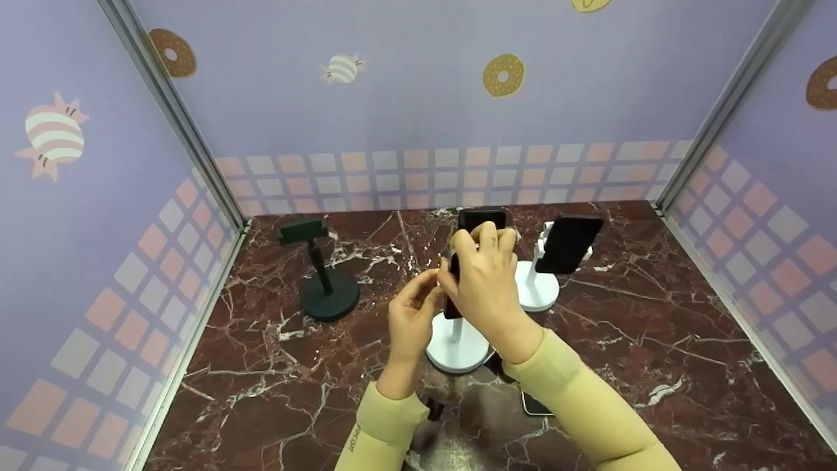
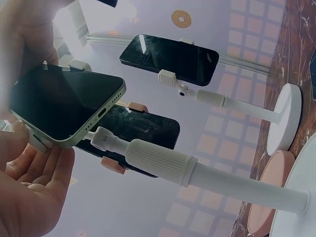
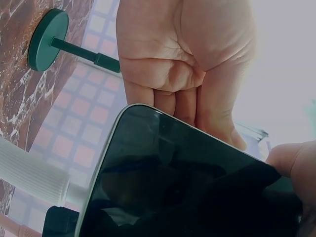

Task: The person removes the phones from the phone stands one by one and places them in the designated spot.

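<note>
A smartphone (image 2: 64, 101) with a dark screen and pale edge sits in the holder of a white phone stand (image 1: 458, 343). My right hand (image 1: 487, 281) grips the smartphone from above, its thumb (image 3: 296, 168) along the phone's edge in the right wrist view. On the left side, my left hand (image 1: 412, 317) pinches the stand's white clamp (image 2: 38, 142) with the thumb and fingers. Its fingers pass behind the phone in the right wrist view, where their tips are hidden. The right hand covers much of the phone in the head view.
A dark green phone stand (image 1: 329, 296) stands at left. Behind my hands, another phone (image 1: 482, 218) rests in a pink-clamped stand. At right a white stand (image 1: 536, 291) holds a black phone (image 1: 570, 244). Partly under my right sleeve, a flat phone (image 1: 535, 404) lies on the marbled table (image 1: 261, 392).
</note>
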### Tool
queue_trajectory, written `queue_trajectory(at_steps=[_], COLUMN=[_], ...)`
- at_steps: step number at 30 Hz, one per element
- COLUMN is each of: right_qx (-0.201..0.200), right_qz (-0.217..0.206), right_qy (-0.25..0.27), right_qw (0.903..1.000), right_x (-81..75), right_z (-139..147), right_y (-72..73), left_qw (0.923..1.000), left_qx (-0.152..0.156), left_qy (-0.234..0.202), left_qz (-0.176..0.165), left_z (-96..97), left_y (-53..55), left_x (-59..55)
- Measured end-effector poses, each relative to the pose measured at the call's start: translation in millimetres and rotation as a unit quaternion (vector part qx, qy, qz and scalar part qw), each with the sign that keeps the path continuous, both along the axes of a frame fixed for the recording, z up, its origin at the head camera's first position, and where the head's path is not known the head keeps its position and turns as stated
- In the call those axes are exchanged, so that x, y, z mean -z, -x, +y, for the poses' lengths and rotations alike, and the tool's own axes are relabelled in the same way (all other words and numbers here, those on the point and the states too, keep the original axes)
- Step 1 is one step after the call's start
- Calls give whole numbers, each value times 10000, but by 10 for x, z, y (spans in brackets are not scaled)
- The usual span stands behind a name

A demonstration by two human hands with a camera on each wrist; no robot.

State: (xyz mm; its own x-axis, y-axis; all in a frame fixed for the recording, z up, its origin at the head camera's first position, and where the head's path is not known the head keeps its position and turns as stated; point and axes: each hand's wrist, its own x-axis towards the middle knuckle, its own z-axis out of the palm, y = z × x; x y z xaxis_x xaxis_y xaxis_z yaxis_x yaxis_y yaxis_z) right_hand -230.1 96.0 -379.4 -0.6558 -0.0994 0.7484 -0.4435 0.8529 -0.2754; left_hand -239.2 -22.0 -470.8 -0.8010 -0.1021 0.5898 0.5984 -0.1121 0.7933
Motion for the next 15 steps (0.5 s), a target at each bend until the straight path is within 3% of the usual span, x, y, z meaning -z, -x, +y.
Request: queue_trajectory(at_steps=[15], right_qx=[-116], right_qz=[-73], right_qy=[73], right_qw=[9999], right_x=[-9], right_z=[28], right_y=[15], left_qw=[10000], left_qx=[-14], left_qy=[-48], left_qz=[65], left_z=[12], left_y=[-8], left_x=[0])
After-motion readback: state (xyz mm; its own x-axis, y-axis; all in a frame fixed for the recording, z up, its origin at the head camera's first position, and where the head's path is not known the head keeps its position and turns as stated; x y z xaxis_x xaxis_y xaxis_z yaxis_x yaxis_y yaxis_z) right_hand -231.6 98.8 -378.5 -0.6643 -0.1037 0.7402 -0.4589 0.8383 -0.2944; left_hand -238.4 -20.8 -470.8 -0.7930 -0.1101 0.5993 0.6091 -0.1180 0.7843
